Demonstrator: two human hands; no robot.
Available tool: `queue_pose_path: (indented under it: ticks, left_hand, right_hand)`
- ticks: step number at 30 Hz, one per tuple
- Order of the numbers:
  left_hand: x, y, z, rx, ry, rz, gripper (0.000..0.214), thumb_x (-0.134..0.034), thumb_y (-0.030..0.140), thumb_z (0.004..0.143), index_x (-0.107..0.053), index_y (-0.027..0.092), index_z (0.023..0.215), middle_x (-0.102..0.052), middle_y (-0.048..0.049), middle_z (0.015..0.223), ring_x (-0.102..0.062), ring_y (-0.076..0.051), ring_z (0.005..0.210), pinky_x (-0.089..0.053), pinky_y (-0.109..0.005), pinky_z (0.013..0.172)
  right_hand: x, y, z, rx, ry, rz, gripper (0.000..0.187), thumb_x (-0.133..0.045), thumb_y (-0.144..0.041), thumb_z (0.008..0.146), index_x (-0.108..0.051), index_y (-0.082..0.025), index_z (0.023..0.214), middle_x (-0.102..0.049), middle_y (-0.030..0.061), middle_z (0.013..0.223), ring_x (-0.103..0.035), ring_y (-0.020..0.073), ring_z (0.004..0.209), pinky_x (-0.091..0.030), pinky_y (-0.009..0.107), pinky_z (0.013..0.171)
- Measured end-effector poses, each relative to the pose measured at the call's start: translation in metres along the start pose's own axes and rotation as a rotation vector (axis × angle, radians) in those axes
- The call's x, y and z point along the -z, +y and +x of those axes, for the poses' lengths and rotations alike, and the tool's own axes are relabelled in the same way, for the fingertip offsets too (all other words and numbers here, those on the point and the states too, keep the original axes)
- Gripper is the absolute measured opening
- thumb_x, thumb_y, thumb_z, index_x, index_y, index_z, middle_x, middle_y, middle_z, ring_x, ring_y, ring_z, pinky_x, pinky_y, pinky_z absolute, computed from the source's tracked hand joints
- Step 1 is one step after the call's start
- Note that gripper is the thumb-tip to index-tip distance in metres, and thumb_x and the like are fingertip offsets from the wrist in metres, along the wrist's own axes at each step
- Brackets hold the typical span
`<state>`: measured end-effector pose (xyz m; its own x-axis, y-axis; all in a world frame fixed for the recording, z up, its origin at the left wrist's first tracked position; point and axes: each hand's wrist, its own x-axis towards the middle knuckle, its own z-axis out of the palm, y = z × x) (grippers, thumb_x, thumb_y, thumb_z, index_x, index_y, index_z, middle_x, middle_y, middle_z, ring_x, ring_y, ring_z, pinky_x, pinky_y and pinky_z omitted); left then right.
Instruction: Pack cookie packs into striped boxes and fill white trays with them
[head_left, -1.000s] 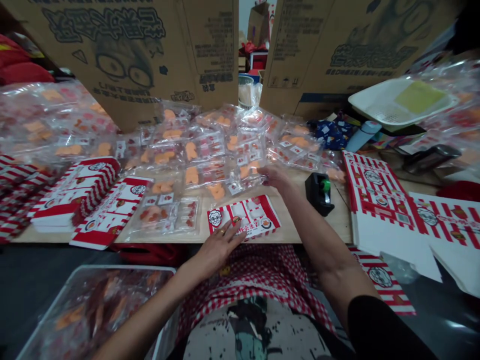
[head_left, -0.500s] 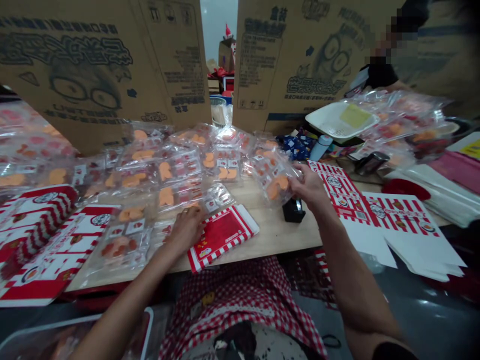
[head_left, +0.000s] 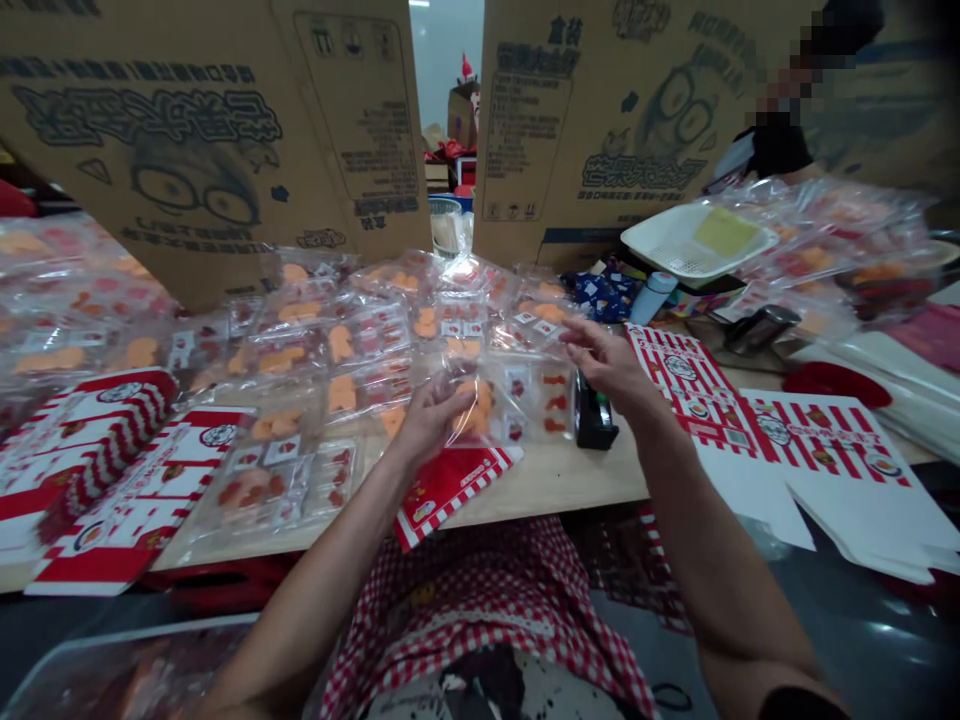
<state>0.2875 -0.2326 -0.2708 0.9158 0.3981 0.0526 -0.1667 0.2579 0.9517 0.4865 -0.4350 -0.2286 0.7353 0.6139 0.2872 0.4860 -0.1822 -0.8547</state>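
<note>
As the left hand (head_left: 431, 420) pinches a clear packet (head_left: 517, 410), fingers narrow on it, right hand (head_left: 607, 365) open, fingers wide, near a tape dispenser (head_left: 595, 422)

Could read nothing in the upside-down Chinese print on the cardboard cartons (head_left: 210, 110) beyond the left hand (head_left: 433, 420) and right hand (head_left: 607, 365), nor in the small print on the red-and-white striped box blanks (head_left: 817, 440) right of them.

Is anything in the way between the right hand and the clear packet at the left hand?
Nothing visible: the open right hand is up beside the clear plastic packet at the left hand, with only a gap between them. The black tape dispenser sits lower, below the right hand.
</note>
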Motion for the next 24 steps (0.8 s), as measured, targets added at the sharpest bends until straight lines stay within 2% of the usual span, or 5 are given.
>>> queue_pose_path:
  ticks: [6,10,13,17,24]
  left_hand:
    - [-0.012,0.060,-0.045,-0.274,-0.713,0.522,0.037,-0.065,0.013,0.083,-0.076,0.027,0.116,-0.078,-0.0048,0.110,-0.074,-0.026,0.102,-0.057,-0.044,0.095]
    - [-0.030,0.069,-0.073,-0.461,-0.921,0.867,0.061,-0.053,0.001,0.082,-0.069,0.038,0.128,-0.074,0.0011,0.125,-0.065,-0.023,0.124,-0.044,-0.050,0.115]
    - [-0.022,0.051,-0.081,-0.455,-0.841,1.011,0.057,-0.052,0.008,0.089,-0.061,0.039,0.136,-0.064,0.0005,0.142,-0.055,-0.024,0.136,-0.039,-0.051,0.119]
    - [0.010,0.005,-0.074,-0.144,-0.344,1.262,0.092,-0.071,0.047,0.086,-0.023,0.026,0.162,-0.028,-0.0165,0.167,-0.025,-0.039,0.154,-0.027,-0.063,0.121]
    - [0.031,-0.061,-0.060,0.083,-0.129,1.464,0.129,-0.082,0.063,0.062,-0.013,0.019,0.161,-0.033,-0.0258,0.158,-0.030,-0.046,0.149,-0.024,-0.063,0.119]
  right_hand:
    - [-0.018,0.033,-0.013,-0.378,-1.078,0.476,0.063,-0.052,-0.063,0.092,-0.062,-0.017,0.135,-0.073,0.0122,0.119,-0.068,0.0248,0.111,-0.050,0.040,0.099]
    - [-0.064,0.028,-0.060,-0.326,-1.306,0.482,0.049,-0.071,-0.054,0.080,-0.073,-0.014,0.109,-0.074,0.0068,0.107,-0.065,0.0222,0.099,-0.047,0.035,0.097]
    - [-0.066,0.028,-0.076,-0.356,-1.263,0.518,0.043,-0.077,-0.047,0.068,-0.072,-0.014,0.095,-0.070,0.0016,0.086,-0.061,0.0175,0.077,-0.050,0.030,0.077]
    - [-0.027,0.036,-0.062,-0.398,-0.897,0.375,0.036,-0.071,-0.034,0.072,-0.067,-0.017,0.103,-0.062,-0.0015,0.075,-0.053,0.0131,0.061,-0.042,0.024,0.058]
    - [-0.019,0.051,-0.029,-0.164,-0.219,-0.620,0.048,-0.054,-0.021,0.085,-0.066,-0.016,0.132,-0.074,0.0119,0.097,-0.068,0.0272,0.087,-0.049,0.035,0.080]
